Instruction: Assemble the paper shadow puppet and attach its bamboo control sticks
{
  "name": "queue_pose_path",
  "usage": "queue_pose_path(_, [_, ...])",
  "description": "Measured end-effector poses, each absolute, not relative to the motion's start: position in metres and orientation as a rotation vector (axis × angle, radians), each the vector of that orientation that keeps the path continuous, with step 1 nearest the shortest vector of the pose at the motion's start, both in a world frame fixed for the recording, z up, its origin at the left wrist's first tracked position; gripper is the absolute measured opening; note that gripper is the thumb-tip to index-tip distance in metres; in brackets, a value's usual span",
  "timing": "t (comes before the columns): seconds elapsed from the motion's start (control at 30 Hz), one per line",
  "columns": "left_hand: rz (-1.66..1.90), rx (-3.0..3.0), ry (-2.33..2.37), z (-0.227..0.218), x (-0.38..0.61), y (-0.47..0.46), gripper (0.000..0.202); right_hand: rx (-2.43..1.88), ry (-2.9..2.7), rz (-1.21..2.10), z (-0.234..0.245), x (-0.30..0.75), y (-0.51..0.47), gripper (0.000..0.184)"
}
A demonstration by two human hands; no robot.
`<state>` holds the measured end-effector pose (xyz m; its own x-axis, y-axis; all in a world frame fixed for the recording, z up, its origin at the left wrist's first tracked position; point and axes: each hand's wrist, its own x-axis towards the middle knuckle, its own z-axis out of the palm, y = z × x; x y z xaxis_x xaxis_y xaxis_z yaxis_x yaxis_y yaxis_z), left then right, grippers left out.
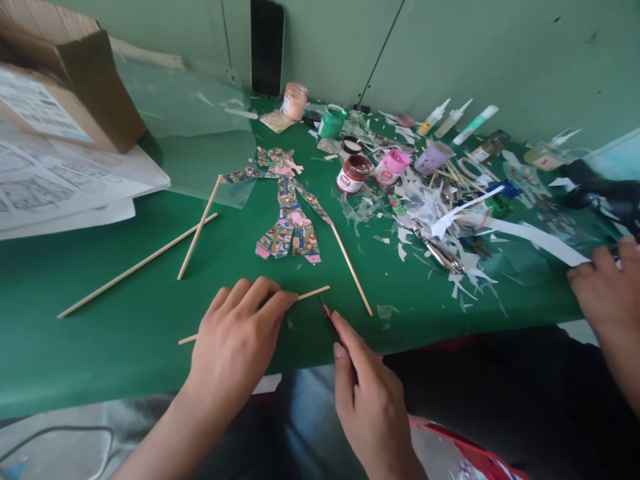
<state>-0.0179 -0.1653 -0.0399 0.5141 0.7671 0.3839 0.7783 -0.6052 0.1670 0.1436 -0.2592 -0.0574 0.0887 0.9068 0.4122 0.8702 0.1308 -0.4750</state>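
My left hand (240, 327) is closed over a thin wooden stick (314, 292), pinning it to the green tabletop; both stick ends show past the hand. In my right hand (373, 393) is a slim dark craft knife (329, 316) with a pinkish part, its tip close to the stick's right end. Whether the blade touches the wood, I cannot tell. Beyond my hands lies a flat, patterned paper figure (290, 207) with jointed limbs. One stick (200, 227) meets the end of its left arm, another stick (352, 269) its right arm. A longer loose stick (135, 267) lies at the left.
Paint jars (354, 175), glue tubes (435, 117), paper scraps (430, 200) and metal clippers (437, 250) crowd the right side. A phone (267, 50) leans on the wall. A cardboard box (95, 87) and printed sheets (85, 177) stand left. Another person's hand (605, 280) holds a paper strip (540, 237).
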Motion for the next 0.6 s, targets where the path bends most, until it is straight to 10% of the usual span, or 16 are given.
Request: queue_pose_path(0.6, [-0.696,-2.674,-1.374,-0.0395,-0.0166,-0.1652,0.020,-1.751,-1.816,0.065,-0.0581,0.1411,-0.2540,0.040])
